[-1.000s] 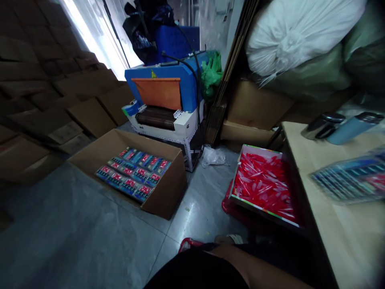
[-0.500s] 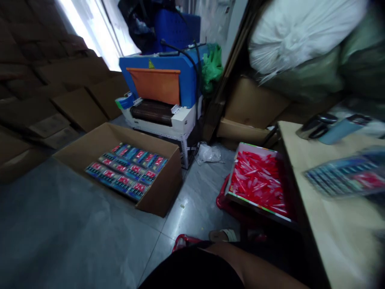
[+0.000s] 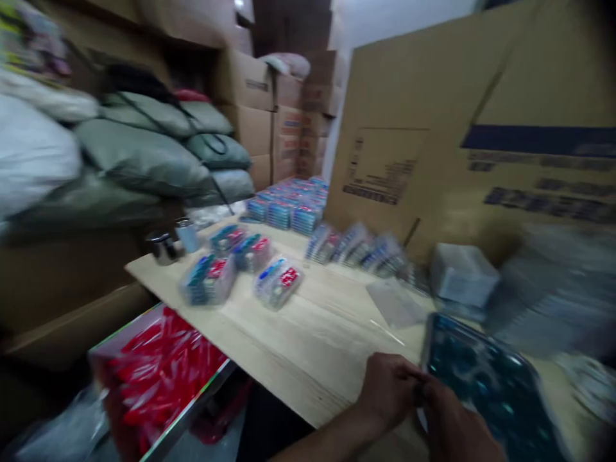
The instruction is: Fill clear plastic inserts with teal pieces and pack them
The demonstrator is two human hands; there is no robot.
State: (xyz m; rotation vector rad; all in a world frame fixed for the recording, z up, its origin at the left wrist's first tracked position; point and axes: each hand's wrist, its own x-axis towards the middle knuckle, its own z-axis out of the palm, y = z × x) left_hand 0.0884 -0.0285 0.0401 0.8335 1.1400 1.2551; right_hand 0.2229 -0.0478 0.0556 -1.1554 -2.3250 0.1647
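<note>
Over the near right part of the wooden table (image 3: 332,321), my left hand (image 3: 389,388) has its fingers closed. My right hand (image 3: 452,417) meets it, also closed, at the left edge of a tray of dark teal items (image 3: 481,372). Something small and dark shows between the two hands, too blurred to name. Clear packs with red and blue contents (image 3: 278,282) stand on the table beyond my left hand. A flat clear sheet (image 3: 395,303) lies near the tray.
A large cardboard sheet (image 3: 409,128) rises behind the table. Stacked packs (image 3: 283,205) stand at its far end, with two cups (image 3: 187,236) at the left corner. A box of red items (image 3: 163,372) sits below the left edge. Clear plastic packaging (image 3: 543,289) is at right.
The view has swung right, from the floor, open carton and blue machine to the tabletop. Both hands now show together near the tray; earlier only a bare limb showed at the bottom.
</note>
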